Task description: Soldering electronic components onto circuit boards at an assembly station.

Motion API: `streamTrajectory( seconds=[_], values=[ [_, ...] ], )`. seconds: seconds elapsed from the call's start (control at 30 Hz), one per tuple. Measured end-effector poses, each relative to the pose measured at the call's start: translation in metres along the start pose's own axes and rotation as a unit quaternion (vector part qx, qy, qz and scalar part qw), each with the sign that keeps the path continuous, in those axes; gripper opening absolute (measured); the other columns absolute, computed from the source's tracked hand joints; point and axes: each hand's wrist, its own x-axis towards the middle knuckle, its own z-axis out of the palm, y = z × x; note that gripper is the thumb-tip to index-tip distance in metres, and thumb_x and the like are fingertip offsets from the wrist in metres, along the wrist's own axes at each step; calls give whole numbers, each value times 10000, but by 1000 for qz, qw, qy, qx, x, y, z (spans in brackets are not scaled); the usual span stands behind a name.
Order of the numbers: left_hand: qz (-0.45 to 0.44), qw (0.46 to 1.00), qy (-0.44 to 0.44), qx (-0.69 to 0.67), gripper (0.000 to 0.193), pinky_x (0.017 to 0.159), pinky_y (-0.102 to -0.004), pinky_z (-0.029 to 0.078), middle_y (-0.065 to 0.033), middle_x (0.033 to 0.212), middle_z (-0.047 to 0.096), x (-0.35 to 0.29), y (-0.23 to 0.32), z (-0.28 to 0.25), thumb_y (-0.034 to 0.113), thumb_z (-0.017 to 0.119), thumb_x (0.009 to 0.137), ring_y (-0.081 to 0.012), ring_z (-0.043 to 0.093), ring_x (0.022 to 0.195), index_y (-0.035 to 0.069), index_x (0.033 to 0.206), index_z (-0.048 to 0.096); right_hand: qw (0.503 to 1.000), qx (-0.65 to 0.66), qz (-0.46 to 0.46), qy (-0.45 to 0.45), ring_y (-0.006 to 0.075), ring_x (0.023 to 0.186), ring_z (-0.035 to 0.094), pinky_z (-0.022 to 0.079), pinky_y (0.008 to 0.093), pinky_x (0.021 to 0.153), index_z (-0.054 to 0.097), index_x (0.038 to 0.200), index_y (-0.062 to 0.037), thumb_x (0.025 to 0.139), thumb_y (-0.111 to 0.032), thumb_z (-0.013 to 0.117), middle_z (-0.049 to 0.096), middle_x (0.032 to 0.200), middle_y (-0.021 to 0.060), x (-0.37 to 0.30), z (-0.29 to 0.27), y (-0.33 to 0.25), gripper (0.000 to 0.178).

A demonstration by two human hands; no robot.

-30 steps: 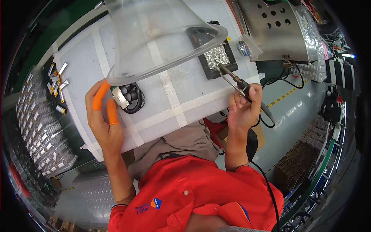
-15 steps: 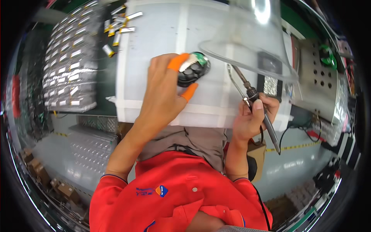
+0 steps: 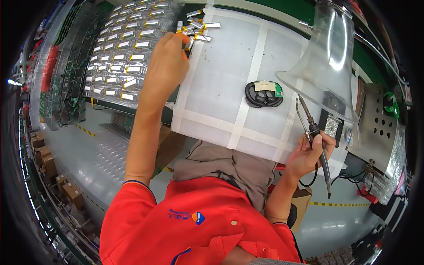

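Got black oval plastic casing on white tape-striped worktop, flat silver-yellow cells at left edge, black silver-filled tray right.

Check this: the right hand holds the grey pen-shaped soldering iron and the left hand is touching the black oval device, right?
Not quite: the head view shows the left hand at the small silver-and-yellow rectangular cells, apart from the black oval device. The right hand does hold the soldering iron.
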Motion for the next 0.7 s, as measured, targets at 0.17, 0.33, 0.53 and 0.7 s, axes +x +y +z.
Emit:
streamTrajectory(
  seconds=[0.17,0.33,0.53,0.7],
  values=[
    [-11,999,7,43,322,874,-438,483,-200,1042,624,-19,-1,4,-29,640,810,-407,597,1010,3,1129,607,1000,7,4,-6,59,535,360,336,221,470,500,977,-46,882,-71,594,501,763,37,0,-1,-1,136],
    [-56,998,-11,-24,300,824,-377,514,-165,1046,621,-29,11,-11,-53,661,796,-319,630,978,-7,1090,627,1000,17,4,1,63,547,369,338,218,471,499,977,-46,879,-73,596,506,802,50,0,-2,-1,141],
    [-27,979,-32,-199,294,814,-261,530,-73,1006,610,-47,53,-37,-92,689,799,-161,621,886,3,1076,664,996,-20,-14,-80,77,584,414,353,214,490,528,980,-24,858,-66,630,516,822,65,-6,5,-9,165],
    [8,930,-154,-333,301,811,-246,538,-43,1001,606,-66,106,-17,-132,691,783,-127,604,870,-7,1056,680,964,-113,27,-241,112,755,603,484,228,697,582,1149,11,812,19,749,627,931,83,-18,19,-14,376]
  ],
)
